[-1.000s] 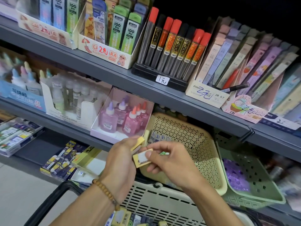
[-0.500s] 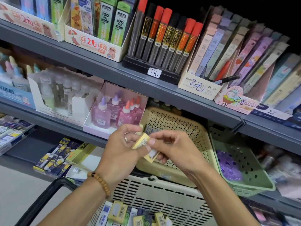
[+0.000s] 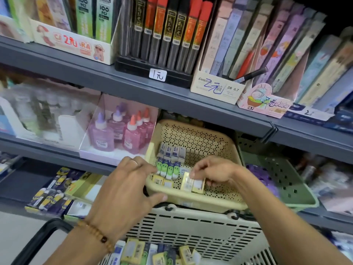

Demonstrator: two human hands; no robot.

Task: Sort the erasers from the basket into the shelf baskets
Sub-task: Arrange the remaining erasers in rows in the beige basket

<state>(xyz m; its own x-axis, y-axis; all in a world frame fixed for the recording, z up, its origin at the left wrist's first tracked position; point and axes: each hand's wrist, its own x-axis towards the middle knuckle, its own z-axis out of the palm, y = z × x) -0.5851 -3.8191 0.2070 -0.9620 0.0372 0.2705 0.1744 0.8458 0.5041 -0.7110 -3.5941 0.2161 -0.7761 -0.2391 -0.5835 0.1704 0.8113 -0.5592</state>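
Two yellow erasers (image 3: 193,183) stand side by side in the lower centre of the frame, inside the beige shelf basket (image 3: 200,202), close to its front wall. Each is a short block in a pale yellow sleeve with a white label facing the camera. Their long axes run roughly up and down in the frame, tipped slightly toward the back of the basket.

The right hand (image 3: 214,172) reaches into the basket from the lower right. Its thumb and fingers are curled close together and pinch the top edges of the two erasers. The left hand (image 3: 124,186) lies at the basket's left front corner, fingers spread and nearly straight. The thumb points right along the front rim. Whether the fingertips touch the rim cannot be told.

Further back in the same basket lie a row of green-and-white erasers (image 3: 169,170), a row of blue-and-white erasers (image 3: 172,153) behind them, and a few small yellow erasers (image 3: 162,181) at the front left.

Below, at the bottom centre of the frame, a cream carrying basket (image 3: 191,232) holds loose mixed erasers (image 3: 152,253). To the right sits a green shelf basket (image 3: 282,180). Pink glue bottles (image 3: 122,131) stand in a box at centre left.
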